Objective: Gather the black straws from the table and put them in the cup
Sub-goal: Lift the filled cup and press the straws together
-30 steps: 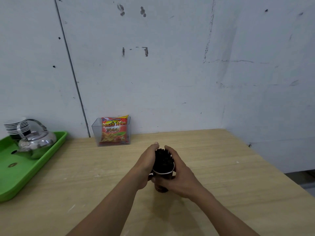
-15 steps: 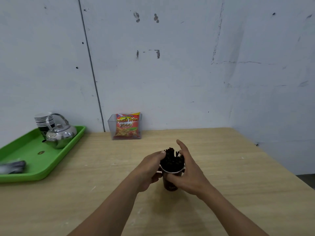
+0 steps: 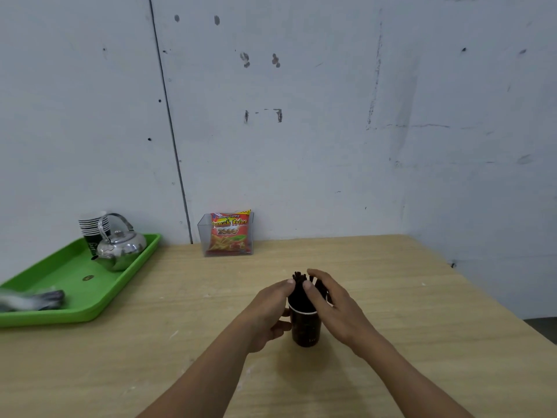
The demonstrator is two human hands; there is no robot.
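Black straws [image 3: 300, 285] — upright in cup [image 3: 306, 330], middle of table [image 3: 391, 297] | left hand [image 3: 268, 315], right hand [image 3: 334, 309] curled round bundle above rim | step, judged: settling — squeeze gently inward, press tips down, brace cup against tipping

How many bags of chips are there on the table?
1. The red snack bag stands inside the clear box at the back of the table, against the wall. More bags could be hidden behind it.
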